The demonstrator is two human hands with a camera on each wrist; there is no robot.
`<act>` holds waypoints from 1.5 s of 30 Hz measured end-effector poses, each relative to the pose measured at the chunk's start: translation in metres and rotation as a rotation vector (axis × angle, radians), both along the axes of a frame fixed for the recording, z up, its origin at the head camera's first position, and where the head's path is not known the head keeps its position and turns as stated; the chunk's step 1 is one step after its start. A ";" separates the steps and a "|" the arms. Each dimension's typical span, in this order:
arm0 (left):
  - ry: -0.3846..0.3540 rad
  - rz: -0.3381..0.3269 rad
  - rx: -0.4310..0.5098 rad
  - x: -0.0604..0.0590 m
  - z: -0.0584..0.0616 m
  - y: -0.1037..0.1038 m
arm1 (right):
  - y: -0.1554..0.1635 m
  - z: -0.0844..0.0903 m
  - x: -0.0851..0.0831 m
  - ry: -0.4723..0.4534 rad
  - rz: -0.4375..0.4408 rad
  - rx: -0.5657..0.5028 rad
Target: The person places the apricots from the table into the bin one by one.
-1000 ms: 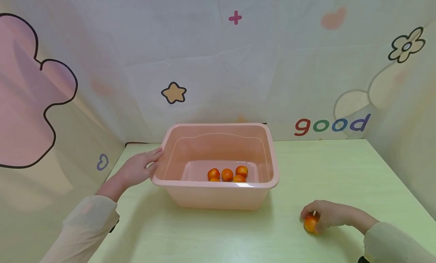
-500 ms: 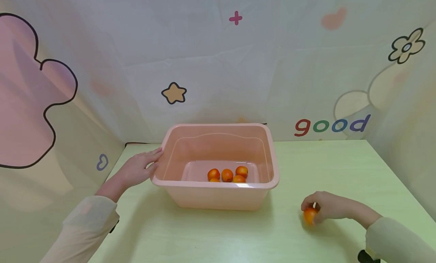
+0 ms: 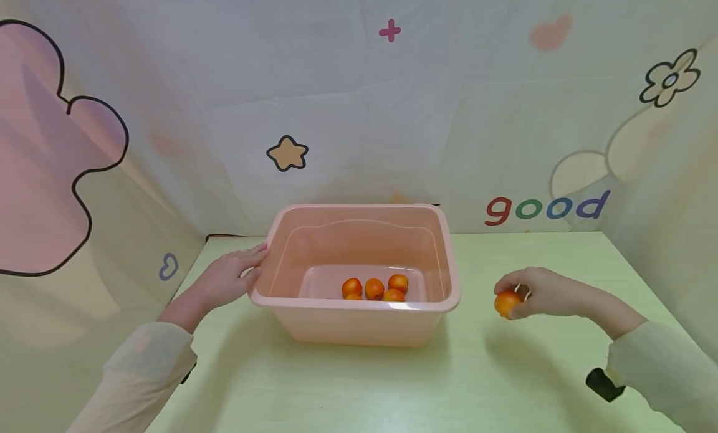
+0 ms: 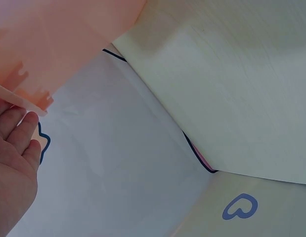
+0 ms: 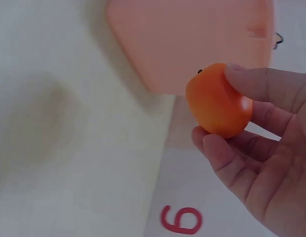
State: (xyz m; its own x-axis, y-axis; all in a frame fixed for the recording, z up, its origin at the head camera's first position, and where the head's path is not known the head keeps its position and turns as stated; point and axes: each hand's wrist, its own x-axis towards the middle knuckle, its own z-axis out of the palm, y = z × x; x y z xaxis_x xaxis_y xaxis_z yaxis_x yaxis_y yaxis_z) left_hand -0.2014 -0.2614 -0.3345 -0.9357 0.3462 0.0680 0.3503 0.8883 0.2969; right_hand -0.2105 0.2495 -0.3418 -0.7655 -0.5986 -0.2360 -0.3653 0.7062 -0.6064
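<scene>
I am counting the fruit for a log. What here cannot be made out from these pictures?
- Fruit in the pink tub: head view, the near wall hides the lowest ones, so no sure count.
- Left hand: left wrist view, cut off by the frame edge.
- Held orange fruit: right wrist view, the fingers cover its far side.
- Black object: head view, partly behind the sleeve.
</scene>
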 end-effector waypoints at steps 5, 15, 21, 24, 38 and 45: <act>0.016 -0.011 0.001 0.001 0.001 0.000 | -0.010 0.026 -0.005 0.043 -0.004 -0.008; 0.036 -0.018 -0.005 0.002 0.000 -0.001 | -0.036 0.064 -0.014 0.084 -0.013 -0.001; 0.027 -0.015 0.004 0.001 0.000 0.000 | -0.052 0.078 -0.026 0.133 0.014 0.014; 0.029 -0.019 0.007 0.001 0.000 -0.001 | -0.061 0.084 -0.031 0.144 0.032 0.019; 0.056 -0.031 -0.005 0.000 -0.001 -0.002 | -0.113 0.094 -0.061 0.109 0.046 0.047; 0.058 -0.033 -0.005 0.000 0.000 -0.002 | -0.139 0.090 -0.079 0.123 0.078 0.075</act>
State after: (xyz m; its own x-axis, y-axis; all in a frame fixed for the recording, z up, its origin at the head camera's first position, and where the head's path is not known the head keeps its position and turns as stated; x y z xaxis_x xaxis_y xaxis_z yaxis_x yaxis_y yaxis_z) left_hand -0.2016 -0.2635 -0.3348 -0.9183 0.3773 0.1200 0.3959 0.8775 0.2708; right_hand -0.2891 0.1101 -0.2520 -0.7435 -0.6414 -0.1895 -0.4888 0.7145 -0.5006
